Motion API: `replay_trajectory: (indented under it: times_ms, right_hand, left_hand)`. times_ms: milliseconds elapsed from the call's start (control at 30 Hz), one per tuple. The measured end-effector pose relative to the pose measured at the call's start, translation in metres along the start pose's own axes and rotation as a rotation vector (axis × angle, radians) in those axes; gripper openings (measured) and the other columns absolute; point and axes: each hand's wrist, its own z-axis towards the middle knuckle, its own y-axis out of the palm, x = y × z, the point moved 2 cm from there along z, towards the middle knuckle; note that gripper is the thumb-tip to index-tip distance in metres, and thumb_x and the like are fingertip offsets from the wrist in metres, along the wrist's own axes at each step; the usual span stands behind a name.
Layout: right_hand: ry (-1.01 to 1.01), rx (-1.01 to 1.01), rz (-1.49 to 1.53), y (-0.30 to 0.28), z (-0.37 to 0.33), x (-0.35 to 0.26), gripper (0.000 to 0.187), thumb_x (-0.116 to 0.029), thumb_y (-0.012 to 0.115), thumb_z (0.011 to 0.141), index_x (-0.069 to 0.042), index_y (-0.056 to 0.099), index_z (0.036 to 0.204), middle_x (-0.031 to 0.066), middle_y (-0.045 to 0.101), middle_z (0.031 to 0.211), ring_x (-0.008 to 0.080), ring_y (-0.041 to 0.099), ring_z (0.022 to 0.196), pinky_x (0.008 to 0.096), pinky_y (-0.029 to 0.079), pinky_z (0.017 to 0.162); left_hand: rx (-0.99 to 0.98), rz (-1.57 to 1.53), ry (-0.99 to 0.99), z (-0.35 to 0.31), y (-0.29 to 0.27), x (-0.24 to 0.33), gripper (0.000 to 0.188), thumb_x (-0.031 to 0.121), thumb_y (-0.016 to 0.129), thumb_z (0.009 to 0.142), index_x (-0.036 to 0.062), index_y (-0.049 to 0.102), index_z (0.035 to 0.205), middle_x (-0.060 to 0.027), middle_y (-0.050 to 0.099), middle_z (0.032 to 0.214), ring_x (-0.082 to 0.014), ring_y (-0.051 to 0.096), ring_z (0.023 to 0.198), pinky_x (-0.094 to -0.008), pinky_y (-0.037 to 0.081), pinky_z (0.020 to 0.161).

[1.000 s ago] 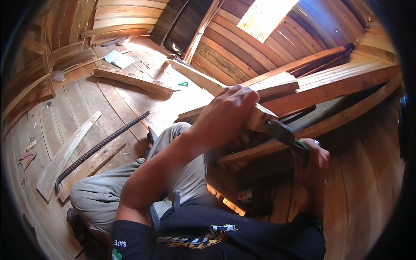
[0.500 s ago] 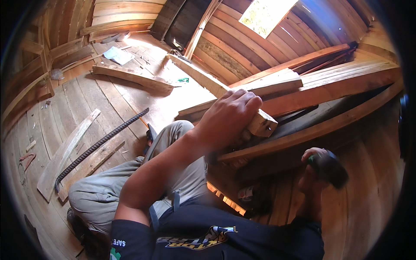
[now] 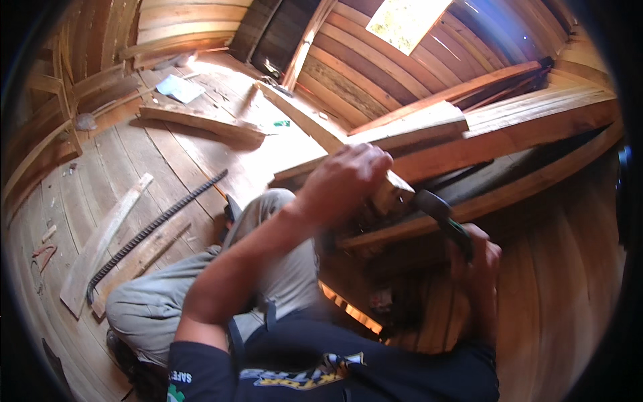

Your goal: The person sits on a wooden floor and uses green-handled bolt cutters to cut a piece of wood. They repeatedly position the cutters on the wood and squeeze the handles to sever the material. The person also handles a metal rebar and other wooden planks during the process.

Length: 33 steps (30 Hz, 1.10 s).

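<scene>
A long squared wooden beam [image 3: 305,119] runs from the far floor toward me, its cut end [image 3: 394,193] sticking out past my fingers. My left hand [image 3: 348,175] is closed over the top of it near this end. In my right hand [image 3: 477,261] is a hammer [image 3: 434,205] with a dark head and a dark and green handle. The hammer head is close beside the beam's cut end; whether they touch I cannot tell. My left forearm crosses above my bent knee.
Thick planks [image 3: 522,137] lie stacked to the right, above a curved timber [image 3: 509,197]. On the left floor are a ribbed steel bar [image 3: 157,234], loose boards [image 3: 107,244] and a short beam [image 3: 201,124]. Pale paper [image 3: 179,88] lies farther back, before plank walls.
My right hand has swung the hammer up and left, from out at the right to beside the beam's end. My left hand keeps its grip, shifted slightly left in view.
</scene>
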Motion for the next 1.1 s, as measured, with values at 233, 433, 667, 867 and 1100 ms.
replay_trajectory:
  times_ms: [233, 433, 667, 867, 1100]
  right_hand:
    - [-0.139, 0.013, -0.032, 0.006, 0.01, -0.015, 0.029, -0.007, 0.065, 0.08, -0.003, 0.056, 0.106, 0.0154, 0.067, 0.088, 0.0341, 0.067, 0.074, 0.0402, 0.053, 0.06]
    - [-0.076, 0.093, 0.231, 0.016, -0.013, -0.001, 0.027, -0.009, 0.066, 0.086, -0.001, 0.055, 0.109, 0.0173, 0.064, 0.086, 0.0308, 0.065, 0.068, 0.036, 0.052, 0.06]
    - [0.02, -0.115, 0.018, 0.035, -0.022, -0.006, 0.03, -0.012, 0.069, 0.084, -0.002, 0.054, 0.108, 0.0162, 0.066, 0.086, 0.0306, 0.068, 0.069, 0.0355, 0.053, 0.057]
    - [-0.216, 0.128, 0.204, 0.033, -0.009, -0.002, 0.039, -0.006, 0.069, 0.08, -0.003, 0.052, 0.114, 0.019, 0.064, 0.088, 0.0281, 0.067, 0.068, 0.0348, 0.052, 0.056]
    - [-0.137, 0.165, 0.226, 0.047, -0.015, 0.003, 0.043, -0.008, 0.07, 0.076, 0.001, 0.052, 0.114, 0.0177, 0.064, 0.089, 0.0321, 0.066, 0.068, 0.035, 0.054, 0.061]
  left_hand:
    - [-0.089, 0.065, 0.017, 0.005, 0.008, 0.003, 0.014, 0.01, 0.056, 0.085, 0.0059, 0.051, 0.098, -0.0099, 0.062, 0.096, -0.0255, 0.062, 0.099, -0.0382, 0.047, 0.093]
    - [-0.047, 0.072, 0.034, -0.003, 0.023, 0.0, 0.013, 0.01, 0.057, 0.084, 0.0066, 0.052, 0.097, -0.0093, 0.061, 0.093, -0.0248, 0.062, 0.098, -0.0374, 0.048, 0.091]
    - [-0.131, 0.045, 0.018, -0.009, 0.027, -0.003, 0.009, 0.009, 0.055, 0.087, 0.0072, 0.053, 0.095, -0.0092, 0.062, 0.088, -0.0258, 0.063, 0.093, -0.0381, 0.049, 0.089]
    - [-0.08, 0.063, 0.018, -0.005, 0.028, -0.006, 0.011, 0.008, 0.057, 0.084, 0.0055, 0.053, 0.094, -0.011, 0.062, 0.093, -0.0274, 0.063, 0.096, -0.0383, 0.05, 0.088]
    - [-0.111, 0.12, 0.06, -0.008, 0.041, -0.008, 0.007, 0.012, 0.057, 0.087, 0.0091, 0.053, 0.091, -0.0068, 0.061, 0.088, -0.0217, 0.063, 0.091, -0.0348, 0.049, 0.085]
